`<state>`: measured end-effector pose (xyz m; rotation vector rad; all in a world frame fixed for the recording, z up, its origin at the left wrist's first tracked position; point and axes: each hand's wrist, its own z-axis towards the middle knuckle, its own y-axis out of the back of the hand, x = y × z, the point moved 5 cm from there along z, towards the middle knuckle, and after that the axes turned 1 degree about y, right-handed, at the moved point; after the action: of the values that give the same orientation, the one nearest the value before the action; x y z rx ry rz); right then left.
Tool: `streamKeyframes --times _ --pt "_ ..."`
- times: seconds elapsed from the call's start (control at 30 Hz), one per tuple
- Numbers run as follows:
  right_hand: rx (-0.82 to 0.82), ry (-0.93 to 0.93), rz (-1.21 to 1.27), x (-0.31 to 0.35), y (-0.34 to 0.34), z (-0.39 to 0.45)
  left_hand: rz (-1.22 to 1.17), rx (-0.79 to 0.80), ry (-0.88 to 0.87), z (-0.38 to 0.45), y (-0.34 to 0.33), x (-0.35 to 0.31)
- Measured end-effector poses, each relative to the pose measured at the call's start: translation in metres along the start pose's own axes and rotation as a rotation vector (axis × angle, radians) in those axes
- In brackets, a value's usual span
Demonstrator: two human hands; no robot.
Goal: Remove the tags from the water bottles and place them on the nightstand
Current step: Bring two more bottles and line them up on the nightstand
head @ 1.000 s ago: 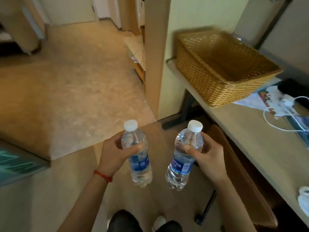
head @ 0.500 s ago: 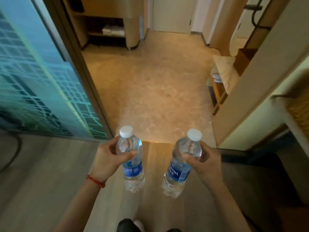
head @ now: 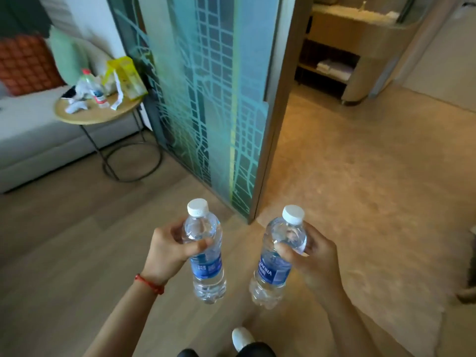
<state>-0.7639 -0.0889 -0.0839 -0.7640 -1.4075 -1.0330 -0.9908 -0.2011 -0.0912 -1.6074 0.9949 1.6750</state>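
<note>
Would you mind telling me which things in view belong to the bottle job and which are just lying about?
Part of the job:
- left bottle, held in the left hand
- right bottle, held in the right hand

Just lying about:
- round table with its clutter
- yellow bag
- sofa and orange cushion
- glass partition
- vanity shelves

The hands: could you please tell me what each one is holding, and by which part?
Left hand grips one water bottle by its upper body, above the blue label. Right hand grips the other bottle likewise.
</note>
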Motion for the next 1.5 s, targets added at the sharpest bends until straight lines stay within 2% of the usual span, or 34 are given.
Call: streamKeyframes --times 0.33,0.6,0.73,1.0,1.2,1.5 --pt "0.495 0.097 0.022 0.015 -0.084 0.082 -0.082 -0.504 0.022 -0.038 0.052 -0.003" --pt "0.812 0.164 0.044 0.024 -0.165 0.07 -0.098 -0.787 0.051 -0.098 0.079 0.006" --pt "0.982 0.152 0.057 0.026 -0.204 0.047 -0.088 -0.926 0.086 -0.138 0.104 0.017" --pt "1.175 0.118 0.056 0.035 -0.308 -0.014 -0.026 -1.177 0.123 -0.221 0.176 0.031" --pt "1.274 0.148 0.066 0.057 -0.406 -0.091 -0.07 -1.272 0.09 -0.294 0.262 0.043" --pt "1.399 0.169 0.079 0.085 -0.548 -0.222 -0.025 -1.375 0.145 -0.407 0.397 0.051"
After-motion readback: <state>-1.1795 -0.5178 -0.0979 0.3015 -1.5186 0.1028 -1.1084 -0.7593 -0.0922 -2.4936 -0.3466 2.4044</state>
